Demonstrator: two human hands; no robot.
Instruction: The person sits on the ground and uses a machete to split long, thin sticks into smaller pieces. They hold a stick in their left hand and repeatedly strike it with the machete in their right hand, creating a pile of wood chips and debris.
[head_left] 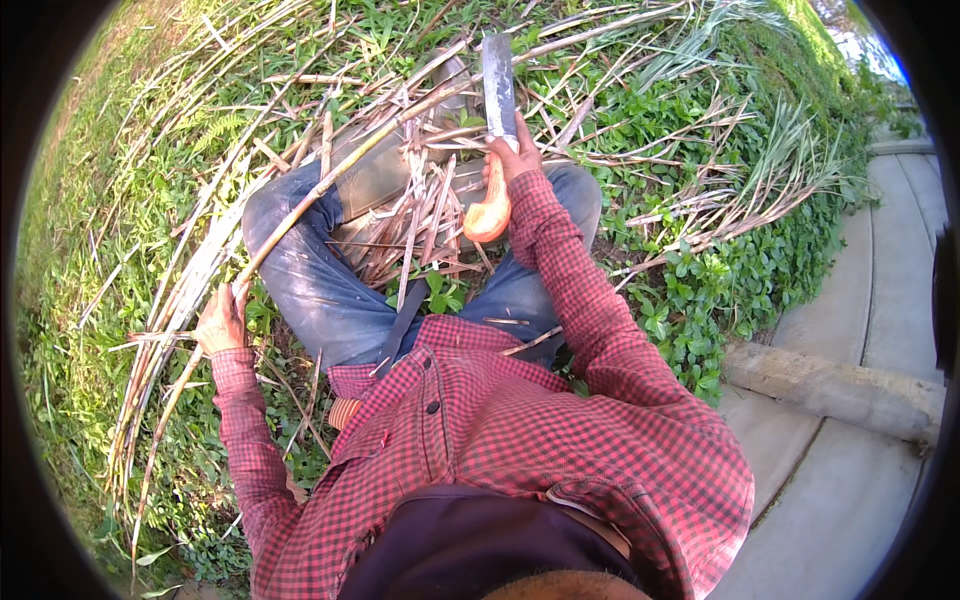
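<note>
My left hand (222,318) is closed around a long, thin cane stalk (318,192), which slants up and to the right across my left knee. In my right hand (515,152) is a machete (498,85). Its broad grey blade points away from me, and its curved orange-brown wooden handle (488,214) hangs below my fist. The blade's lower end lies close to the stalk's far part; whether they touch I cannot tell. Between my legs lies a heap of peeled strips and husks (425,215).
More long stalks (165,350) lie in the grass along my left side. Cut leafy tops (745,205) are piled at the right. Farther right are grey slabs (840,470) with a pale beam (830,388) across them. A dark strap or sheath (402,325) rests at my lap.
</note>
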